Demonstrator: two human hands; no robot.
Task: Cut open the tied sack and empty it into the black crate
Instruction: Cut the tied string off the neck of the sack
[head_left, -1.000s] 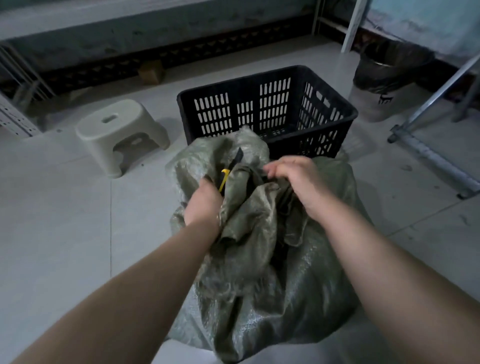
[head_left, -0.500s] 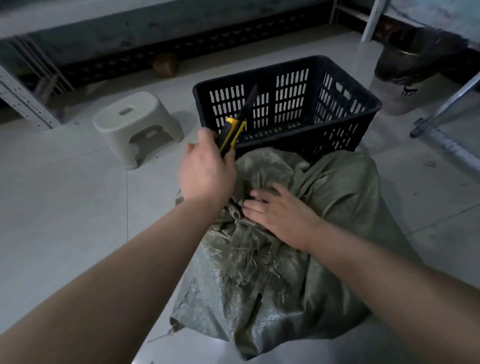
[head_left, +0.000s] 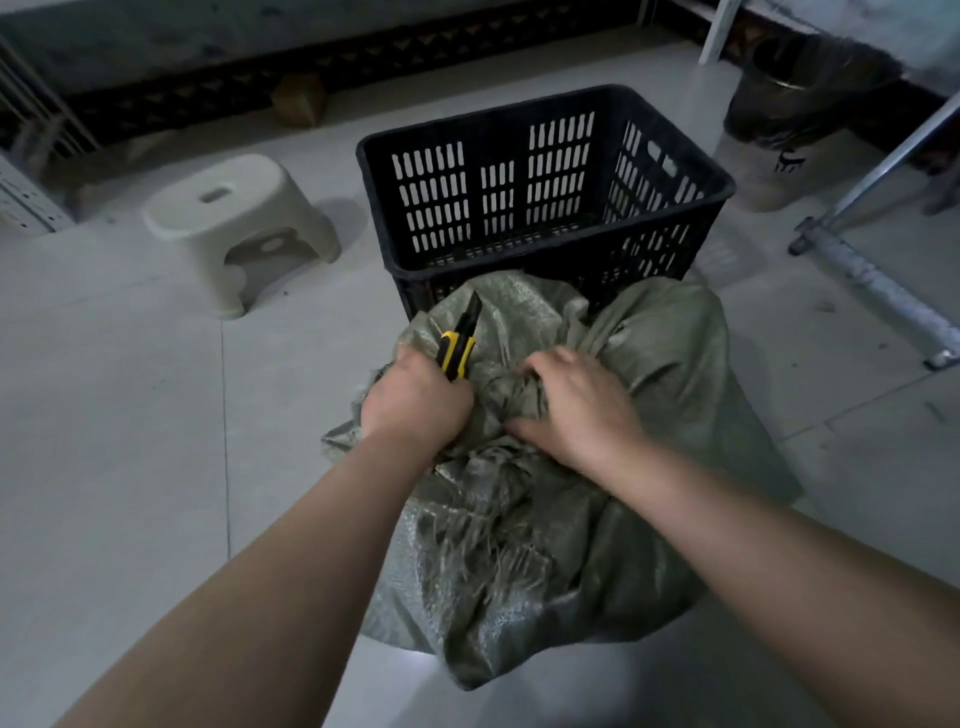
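Head view looks down on your two bare forearms reaching out over a grey-green woven sack (head_left: 613, 530) that sits on the pale tiled floor (head_left: 119, 426) right in front of you. Your left hand (head_left: 415, 402) is closed in a fist around the handle of a yellow and black utility knife (head_left: 457, 349). The knife sticks up and away from you out of the top of the fist, its dark tip over the far folds of the sack. Whether a blade is pushed out, you cannot tell from this angle.

Your right hand (head_left: 584, 410) lies on the bunched top of the sack, just right of the knife hand. Its fingers are bent down into the gathered cloth and take hold of a fold, with the thumb stretched along the near side. Frayed threads hang from the cloth below both hands.

Just beyond the sack stands the black crate (head_left: 375, 208), slotted on its walls, and the sack's far edge leans against the crate's near wall.

Off to the far left is a low cream plastic stool (head_left: 228, 205). At the far right a round bin with a dark liner (head_left: 795, 98) stands by the wall, and near it a grey metal bar (head_left: 878, 283) lies on the floor.
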